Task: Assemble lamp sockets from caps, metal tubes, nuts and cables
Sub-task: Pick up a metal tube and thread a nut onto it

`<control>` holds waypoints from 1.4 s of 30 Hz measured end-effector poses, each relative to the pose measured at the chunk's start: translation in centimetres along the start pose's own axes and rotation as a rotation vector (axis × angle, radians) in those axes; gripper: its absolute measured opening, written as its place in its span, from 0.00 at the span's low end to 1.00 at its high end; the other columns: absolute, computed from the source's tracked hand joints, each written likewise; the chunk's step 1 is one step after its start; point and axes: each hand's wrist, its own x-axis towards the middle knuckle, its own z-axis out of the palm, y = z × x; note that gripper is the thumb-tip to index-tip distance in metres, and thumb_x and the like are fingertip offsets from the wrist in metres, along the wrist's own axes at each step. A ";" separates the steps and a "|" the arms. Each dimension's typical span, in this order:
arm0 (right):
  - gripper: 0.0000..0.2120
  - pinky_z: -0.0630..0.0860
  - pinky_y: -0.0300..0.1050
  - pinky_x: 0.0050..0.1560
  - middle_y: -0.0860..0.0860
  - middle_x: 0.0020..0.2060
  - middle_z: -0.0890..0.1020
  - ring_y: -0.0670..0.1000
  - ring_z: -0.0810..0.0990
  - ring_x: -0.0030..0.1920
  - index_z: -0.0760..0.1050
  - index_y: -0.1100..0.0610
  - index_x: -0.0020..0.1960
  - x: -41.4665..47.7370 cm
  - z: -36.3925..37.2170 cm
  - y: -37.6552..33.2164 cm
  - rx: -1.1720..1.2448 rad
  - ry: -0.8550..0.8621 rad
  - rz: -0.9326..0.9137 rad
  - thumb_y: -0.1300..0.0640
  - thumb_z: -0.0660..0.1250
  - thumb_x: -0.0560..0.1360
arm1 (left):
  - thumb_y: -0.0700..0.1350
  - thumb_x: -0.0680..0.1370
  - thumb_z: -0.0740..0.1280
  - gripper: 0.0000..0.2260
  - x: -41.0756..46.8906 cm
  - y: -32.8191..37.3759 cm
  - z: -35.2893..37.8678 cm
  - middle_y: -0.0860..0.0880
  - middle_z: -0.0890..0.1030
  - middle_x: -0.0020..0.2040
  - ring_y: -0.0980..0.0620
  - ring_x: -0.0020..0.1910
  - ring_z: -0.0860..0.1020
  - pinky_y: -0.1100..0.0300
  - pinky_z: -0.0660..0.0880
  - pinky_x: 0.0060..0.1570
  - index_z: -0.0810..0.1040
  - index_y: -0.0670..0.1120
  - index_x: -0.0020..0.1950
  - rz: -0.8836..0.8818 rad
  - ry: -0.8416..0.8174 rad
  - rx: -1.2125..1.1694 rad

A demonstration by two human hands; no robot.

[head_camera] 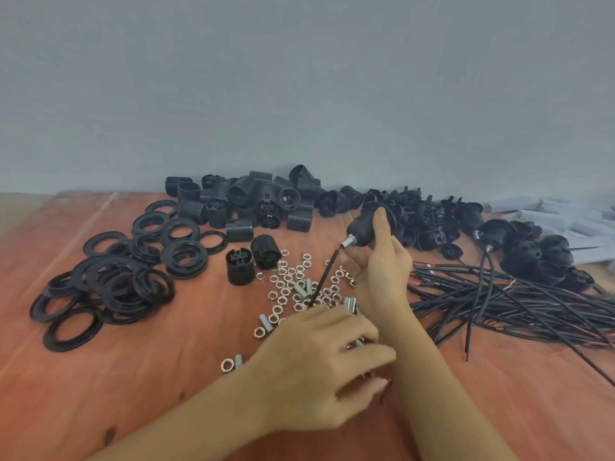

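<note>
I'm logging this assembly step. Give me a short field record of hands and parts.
right hand: holds black cap raised, metal tube at its lower end
cable: runs from tube down toward left hand
nuts: scattered mid-table
rings: piled left
loose cables: bundled right

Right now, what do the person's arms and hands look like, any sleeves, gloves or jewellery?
Both arms are bare as far as the picture shows: no sleeves in view. The left hand and the right hand wear no gloves. No rings, watch or bracelets show on the fingers or wrists. The nails look short and unpainted, though the picture is too soft to be sure.
</note>
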 end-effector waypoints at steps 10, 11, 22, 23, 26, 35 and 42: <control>0.16 0.70 0.38 0.22 0.50 0.36 0.83 0.45 0.78 0.25 0.77 0.57 0.49 1.7 1.6 -0.3 0.000 0.093 -0.012 0.43 0.69 0.76 | 0.40 0.73 0.71 0.04 1.2 1.5 0.9 0.50 0.78 0.44 0.52 0.37 0.74 0.61 0.71 0.37 0.83 0.46 0.47 0.051 -0.022 -0.144; 0.16 0.69 0.38 0.22 0.50 0.34 0.81 0.45 0.77 0.24 0.77 0.56 0.49 1.9 1.6 -0.6 0.014 0.103 -0.008 0.43 0.69 0.76 | 0.41 0.73 0.71 0.03 1.2 1.5 0.9 0.50 0.79 0.44 0.52 0.37 0.74 0.60 0.71 0.37 0.83 0.46 0.46 0.079 -0.051 -0.126; 0.20 0.61 0.32 0.20 0.53 0.32 0.83 0.43 0.67 0.18 0.72 0.57 0.41 11.0 -3.8 -14.6 -0.351 0.210 -0.116 0.41 0.64 0.79 | 0.49 0.77 0.66 0.10 -3.1 -6.7 -3.5 0.55 0.80 0.38 0.58 0.31 0.76 0.58 0.75 0.30 0.83 0.46 0.41 -0.299 0.130 0.123; 0.18 0.61 0.31 0.20 0.54 0.33 0.81 0.44 0.69 0.18 0.73 0.58 0.41 12.2 -4.4 -14.9 -0.433 0.236 -0.130 0.44 0.66 0.78 | 0.50 0.77 0.65 0.11 -3.5 -7.1 -3.7 0.56 0.80 0.38 0.58 0.31 0.76 0.58 0.75 0.29 0.83 0.46 0.40 -0.333 0.148 0.135; 0.20 0.68 0.34 0.25 0.60 0.46 0.80 0.48 0.79 0.31 0.75 0.67 0.59 15.2 -6.2 -13.8 -0.646 0.287 -0.198 0.55 0.72 0.74 | 0.51 0.76 0.65 0.11 -4.0 -7.7 -3.8 0.57 0.79 0.38 0.59 0.31 0.75 0.59 0.75 0.30 0.83 0.47 0.40 -0.398 0.196 0.145; 0.28 0.69 0.59 0.65 0.60 0.70 0.72 0.65 0.70 0.68 0.63 0.59 0.75 17.9 -10.2 -9.4 -1.259 0.319 -0.341 0.63 0.62 0.75 | 0.54 0.76 0.63 0.11 -4.4 -7.9 -3.1 0.60 0.79 0.39 0.61 0.32 0.75 0.59 0.75 0.31 0.83 0.51 0.42 -0.466 0.106 0.129; 0.27 0.67 0.60 0.70 0.58 0.71 0.72 0.63 0.71 0.68 0.62 0.56 0.76 13.3 -6.2 -8.2 -1.292 0.161 -0.572 0.56 0.61 0.78 | 0.52 0.76 0.64 0.09 -5.1 -9.0 -4.2 0.59 0.78 0.39 0.61 0.33 0.75 0.62 0.75 0.34 0.83 0.51 0.45 -0.532 0.218 0.184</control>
